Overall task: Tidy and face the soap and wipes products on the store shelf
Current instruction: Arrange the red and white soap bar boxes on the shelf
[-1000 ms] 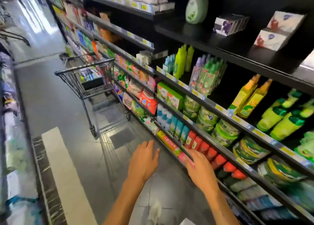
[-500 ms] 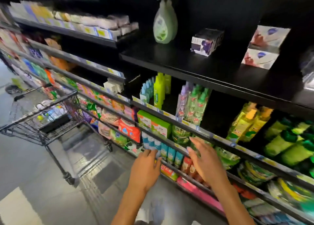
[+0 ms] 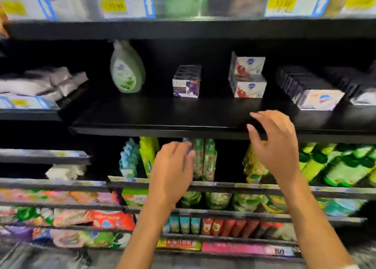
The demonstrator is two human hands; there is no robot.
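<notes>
On the black shelf (image 3: 162,118) stand a green soap bottle (image 3: 126,67), a purple soap box (image 3: 186,87) and two stacked white soap boxes with red flowers (image 3: 247,76), all set far back. More boxes (image 3: 319,99) lie at the right. My right hand (image 3: 274,142) hovers at the shelf's front edge below the stacked boxes, fingers spread, holding nothing. My left hand (image 3: 173,169) is lower, in front of the green refill pouches (image 3: 203,159), fingers relaxed and empty.
Green bottles (image 3: 335,165) and yellow pouches (image 3: 254,167) fill the row below the shelf. Lower rows hold wipes packs (image 3: 109,220) and small tubes (image 3: 203,226). White packs (image 3: 46,81) lie on the left shelf. Price labels (image 3: 122,4) run along the top rail.
The view swung up from the aisle and lower rows to face the black shelf. Both hands rose; the right hand reached the shelf's front edge.
</notes>
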